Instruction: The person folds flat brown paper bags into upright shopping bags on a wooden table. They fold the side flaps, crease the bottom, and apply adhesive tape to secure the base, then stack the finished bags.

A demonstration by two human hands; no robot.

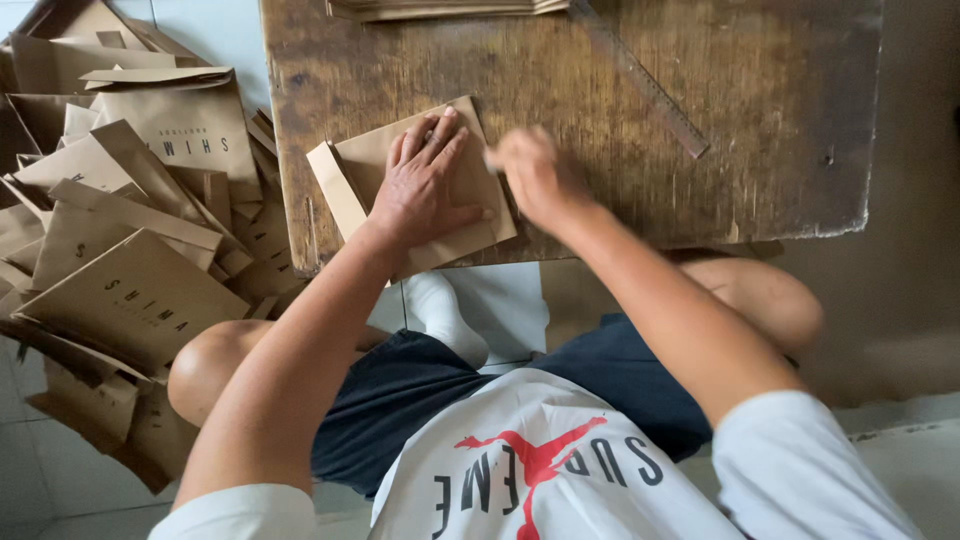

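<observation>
While the folded brown paper piece lies at the near left edge of the worn wooden table, it is pinned flat by the left hand, fingers spread wide and palm down, nothing gripped. A side flap sticks out to the left, just past the wrist. The right hand is blurred at the paper's right edge; whether it is closed on something cannot be told.

Risks, judged: the paper overhangs the table's front edge slightly, so a slip of the pressing hand could let it skew or slide off toward the lap. A crease pressed while the sheet is skewed would set crooked. Fast motion at the right edge could tear or crumple that edge.

Surroundings: a long ruler lies diagonally on the table, beyond the right hand and apart from it. A flat stack of paper sheets sits at the far edge. On the floor to the left, a heap of finished brown paper bags is piled loosely, near the left knee. Nothing lies between the hands and the paper.
</observation>
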